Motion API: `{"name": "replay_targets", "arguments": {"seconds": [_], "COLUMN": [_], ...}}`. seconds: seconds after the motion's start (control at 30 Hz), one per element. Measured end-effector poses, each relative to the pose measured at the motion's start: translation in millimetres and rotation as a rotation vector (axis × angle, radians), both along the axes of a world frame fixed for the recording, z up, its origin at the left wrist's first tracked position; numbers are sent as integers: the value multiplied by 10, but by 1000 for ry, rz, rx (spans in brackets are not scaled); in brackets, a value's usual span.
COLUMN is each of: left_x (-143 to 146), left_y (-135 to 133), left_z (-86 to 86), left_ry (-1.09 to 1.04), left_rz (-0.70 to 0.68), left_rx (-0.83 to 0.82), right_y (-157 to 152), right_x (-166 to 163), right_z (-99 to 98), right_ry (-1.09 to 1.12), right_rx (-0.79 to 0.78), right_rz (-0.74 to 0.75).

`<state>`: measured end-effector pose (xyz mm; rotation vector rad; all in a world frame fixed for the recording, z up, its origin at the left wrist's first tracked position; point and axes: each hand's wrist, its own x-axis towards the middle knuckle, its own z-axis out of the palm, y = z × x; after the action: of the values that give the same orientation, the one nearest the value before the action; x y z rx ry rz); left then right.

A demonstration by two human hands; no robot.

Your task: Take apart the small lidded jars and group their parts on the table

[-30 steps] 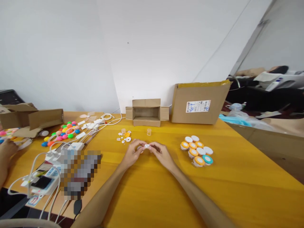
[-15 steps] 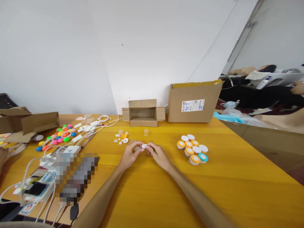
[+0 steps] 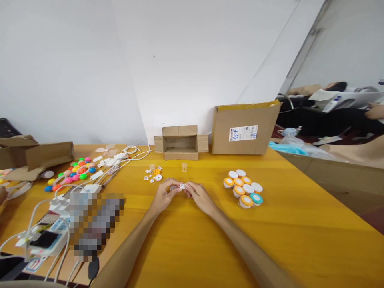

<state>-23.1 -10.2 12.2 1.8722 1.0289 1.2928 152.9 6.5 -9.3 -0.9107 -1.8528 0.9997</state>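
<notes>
Between my two hands is a small white plastic piece with dark holes or spots point(image 3: 182, 187). My left hand point(image 3: 163, 196) pinches its left side, and a greyish round part point(image 3: 173, 187) shows between those fingers. On the right side, the fingertips of my right hand point(image 3: 198, 195) are closed on the same white piece. Just beyond my left hand lie small loose parts: a white ring point(image 3: 158, 177), an orange ring point(image 3: 157, 171) and several white bits. A clear plastic cup point(image 3: 184, 167) stands behind my hands.
Several round pieces with orange, white and teal tops point(image 3: 239, 182) sit to the right. An open cardboard box point(image 3: 181, 154) and a larger closed box point(image 3: 244, 128) stand at the back. Colourful balls point(image 3: 76, 177), power strips point(image 3: 57, 236) and cables lie left. Another person's hand point(image 3: 3, 195) shows at the left edge.
The white piece has turned slightly between my fingertips. My hands have stayed in nearly the same place.
</notes>
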Motion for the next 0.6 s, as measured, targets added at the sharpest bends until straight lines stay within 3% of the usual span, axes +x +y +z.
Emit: {"name": "replay_targets", "arguments": {"seconds": [0.6], "left_x": [5], "left_y": [-10], "left_z": [17], "left_ry": [23], "left_rz": [10], "left_rx": [29], "right_y": [10], "right_x": [-6], "right_z": [-12], "right_ry": [14], "right_rx": [4], "right_rz": [-11]}}
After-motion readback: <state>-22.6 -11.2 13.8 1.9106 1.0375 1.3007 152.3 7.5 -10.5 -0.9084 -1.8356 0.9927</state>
